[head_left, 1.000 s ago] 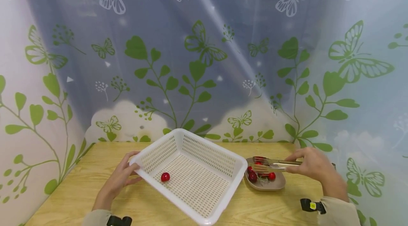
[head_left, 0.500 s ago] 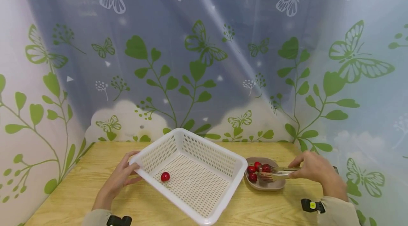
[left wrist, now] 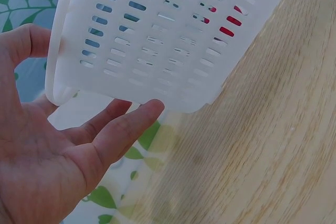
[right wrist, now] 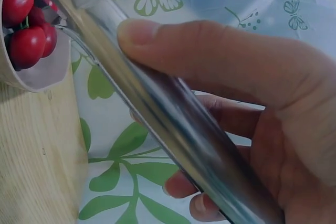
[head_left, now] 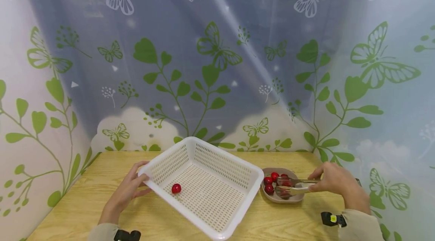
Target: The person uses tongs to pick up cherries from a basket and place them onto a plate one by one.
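Note:
My left hand (head_left: 127,186) grips the left corner of a white perforated plastic basket (head_left: 251,199), its fingers at the rim and side wall (left wrist: 152,40). One red cherry (head_left: 176,188) lies inside, near that corner. My right hand (head_left: 338,182) holds metal tongs (head_left: 304,181) with fork-like ends, thumb pressed on one arm of the tongs (right wrist: 157,98). Those ends reach down into a small beige dish (head_left: 297,198), apart from each other, over red cherries at its right side. Several other cherries (head_left: 268,189) lie at the dish's left. The tong ends partly hide the cherries under them.
A light wooden table (head_left: 268,222) carries everything. The basket's right corner stands close beside the dish. Behind and at both sides hangs a curtain (head_left: 217,82) printed with butterflies and leaves.
My right hand has drawn the tongs back slightly to the right and lower in the dish, and their ends have spread apart over the cherries. The left hand and basket stay still.

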A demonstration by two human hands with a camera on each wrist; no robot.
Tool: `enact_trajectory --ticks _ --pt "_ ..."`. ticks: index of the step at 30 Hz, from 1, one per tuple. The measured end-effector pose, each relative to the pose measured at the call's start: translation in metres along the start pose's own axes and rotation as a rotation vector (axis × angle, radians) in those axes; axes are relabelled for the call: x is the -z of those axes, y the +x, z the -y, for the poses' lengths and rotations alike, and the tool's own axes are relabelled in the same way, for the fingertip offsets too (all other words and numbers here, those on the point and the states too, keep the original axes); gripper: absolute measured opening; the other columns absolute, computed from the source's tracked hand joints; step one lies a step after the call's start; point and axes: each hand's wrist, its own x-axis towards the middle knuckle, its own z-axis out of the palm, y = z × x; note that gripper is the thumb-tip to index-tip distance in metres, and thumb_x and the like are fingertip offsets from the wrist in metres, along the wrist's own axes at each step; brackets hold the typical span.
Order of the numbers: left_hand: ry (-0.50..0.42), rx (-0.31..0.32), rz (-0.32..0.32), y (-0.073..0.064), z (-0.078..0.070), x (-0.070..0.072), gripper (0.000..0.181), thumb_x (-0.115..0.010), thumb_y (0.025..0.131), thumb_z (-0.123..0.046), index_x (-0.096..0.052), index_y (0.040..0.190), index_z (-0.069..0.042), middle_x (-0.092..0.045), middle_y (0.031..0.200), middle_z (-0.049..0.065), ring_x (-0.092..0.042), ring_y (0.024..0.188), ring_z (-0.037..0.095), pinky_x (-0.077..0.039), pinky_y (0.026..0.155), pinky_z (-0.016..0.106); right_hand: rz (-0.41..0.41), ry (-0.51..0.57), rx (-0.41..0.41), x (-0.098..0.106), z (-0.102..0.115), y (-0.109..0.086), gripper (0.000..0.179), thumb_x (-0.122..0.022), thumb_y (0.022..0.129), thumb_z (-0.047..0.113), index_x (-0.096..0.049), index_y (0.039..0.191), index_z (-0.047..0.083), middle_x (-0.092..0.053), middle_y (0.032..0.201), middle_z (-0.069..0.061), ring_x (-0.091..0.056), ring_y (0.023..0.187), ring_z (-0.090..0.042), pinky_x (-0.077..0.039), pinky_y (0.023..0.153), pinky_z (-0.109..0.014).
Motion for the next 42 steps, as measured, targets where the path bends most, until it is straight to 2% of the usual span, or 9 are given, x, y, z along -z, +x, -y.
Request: enact_trajectory --ticks 4,7,11,17,21,27,33,38,42 --pt "-0.003 0.005 -0.002 0.0 0.0 0.0 0.06 -0.046 0.105 -0.015 -0.021 0.16 -0.017 -0.046 0.146 0.028 -0.067 0.108 0.022 -0.06 0.101 0.048 -0.008 0.003 -0.011 0.004 0.005 -0.002 0.039 -0.09 0.075 0.041 -0.082 0.104 0.018 -0.077 0.114 -0.016 -0.071 0.1 -0.036 -0.06 0.079 -0.056" --pt "-0.005 0.013 -0.005 0.001 0.0 0.0 0.06 -0.046 0.105 -0.016 -0.022 0.16 -0.017 -0.046 0.146 0.027 -0.067 0.107 0.021 -0.06 0.101 0.048 -0.047 -0.007 -0.007 0.006 0.01 -0.005 0.044 -0.088 0.075 0.046 -0.081 0.108 0.017 -0.076 0.117 -0.017 -0.071 0.102 -0.04 -0.059 0.075 -0.056" --pt "-0.01 0.022 -0.006 0.001 0.001 0.0 0.059 -0.046 0.106 -0.016 -0.022 0.16 -0.018 -0.046 0.147 0.026 -0.067 0.107 0.02 -0.06 0.1 0.047 -0.127 -0.032 0.016 0.007 0.015 -0.007 0.049 -0.087 0.075 0.05 -0.081 0.111 0.018 -0.074 0.122 -0.02 -0.07 0.102 -0.042 -0.056 0.062 -0.044" --pt "-0.012 0.016 -0.008 0.0 0.001 -0.001 0.06 -0.046 0.106 -0.017 -0.022 0.16 -0.018 -0.046 0.147 0.027 -0.067 0.107 0.021 -0.06 0.1 0.047 -0.263 -0.087 0.065 0.005 0.019 -0.007 0.053 -0.086 0.075 0.052 -0.08 0.116 0.018 -0.068 0.13 -0.029 -0.065 0.109 -0.052 -0.052 0.057 -0.041" --pt "-0.014 0.016 -0.009 0.0 0.0 -0.001 0.06 -0.047 0.106 -0.017 -0.022 0.16 -0.018 -0.046 0.146 0.027 -0.067 0.107 0.021 -0.061 0.099 0.046 -0.344 -0.117 0.106 0.005 0.025 -0.008 0.054 -0.086 0.076 0.052 -0.079 0.118 0.018 -0.068 0.13 -0.027 -0.068 0.102 -0.046 -0.051 0.056 -0.038" --pt "-0.015 0.011 -0.006 -0.002 -0.001 -0.002 0.06 -0.047 0.105 -0.016 -0.022 0.16 -0.017 -0.046 0.146 0.028 -0.066 0.107 0.022 -0.06 0.1 0.047 -0.463 -0.114 0.23 0.003 0.041 -0.007 0.048 -0.089 0.075 0.042 -0.08 0.116 0.018 -0.075 0.115 -0.011 -0.069 0.084 -0.027 -0.051 0.058 -0.033" --pt "-0.01 0.011 -0.007 -0.003 0.001 0.0 0.061 -0.047 0.104 -0.015 -0.022 0.16 -0.016 -0.047 0.145 0.028 -0.066 0.108 0.024 -0.059 0.102 0.051 -0.57 -0.104 0.39 -0.007 0.061 0.001 0.045 -0.093 0.071 0.033 -0.082 0.111 0.018 -0.077 0.109 -0.007 -0.072 0.087 -0.027 -0.055 0.062 -0.032" --pt "-0.008 0.014 -0.005 -0.003 0.001 0.0 0.062 -0.048 0.104 -0.016 -0.022 0.16 -0.016 -0.046 0.146 0.028 -0.066 0.109 0.025 -0.058 0.102 0.051 -0.587 -0.092 0.466 -0.013 0.081 0.01 0.045 -0.094 0.069 0.032 -0.082 0.111 0.017 -0.077 0.108 -0.007 -0.072 0.091 -0.027 -0.058 0.064 -0.036" --pt "-0.003 0.011 -0.011 -0.002 -0.001 0.001 0.062 -0.049 0.103 -0.016 -0.023 0.16 -0.017 -0.046 0.147 0.028 -0.067 0.11 0.025 -0.06 0.101 0.048 -0.593 -0.108 0.527 -0.018 0.098 0.021 0.046 -0.094 0.069 0.034 -0.082 0.111 0.019 -0.077 0.106 -0.004 -0.071 0.084 -0.023 -0.053 0.058 -0.026"
